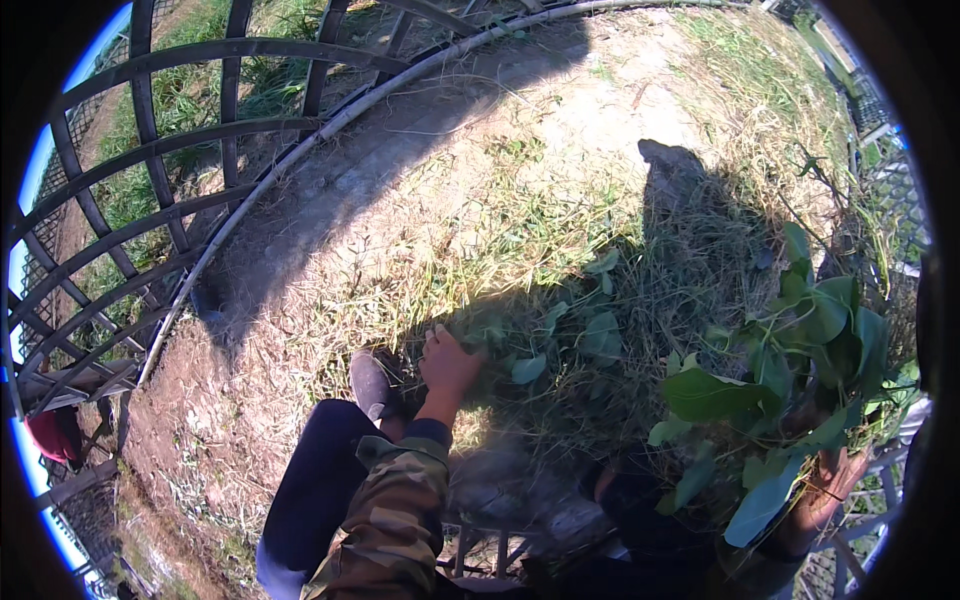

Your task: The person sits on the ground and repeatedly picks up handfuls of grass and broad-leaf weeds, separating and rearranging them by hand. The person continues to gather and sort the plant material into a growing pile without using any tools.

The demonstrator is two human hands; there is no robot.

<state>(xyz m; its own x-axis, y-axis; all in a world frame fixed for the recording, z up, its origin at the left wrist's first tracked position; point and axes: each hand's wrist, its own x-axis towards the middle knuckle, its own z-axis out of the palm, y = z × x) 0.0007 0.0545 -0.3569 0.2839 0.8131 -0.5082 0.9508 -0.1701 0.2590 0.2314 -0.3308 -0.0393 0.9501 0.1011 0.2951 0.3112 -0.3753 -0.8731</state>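
My left hand (450,364) is low over cut grass (540,322) strewn on the ground, just beside my shoe (371,382). Its fingertips reach the grass, and blur hides whether any is gripped. Broad green leaves (602,336) lie among the stems to the right of that hand. At the right side, my right hand (840,476) grips a bunch of leafy green plants (757,394) mixed with grass. The large leaves cover most of its fingers.
A wooden lattice fence (232,127) curves along the left, with a pale pole (300,154) at its foot. More lattice (892,187) stands at the far right. A dark red item (56,435) is by the left fence. Bare soil (202,405) shows left of my leg.
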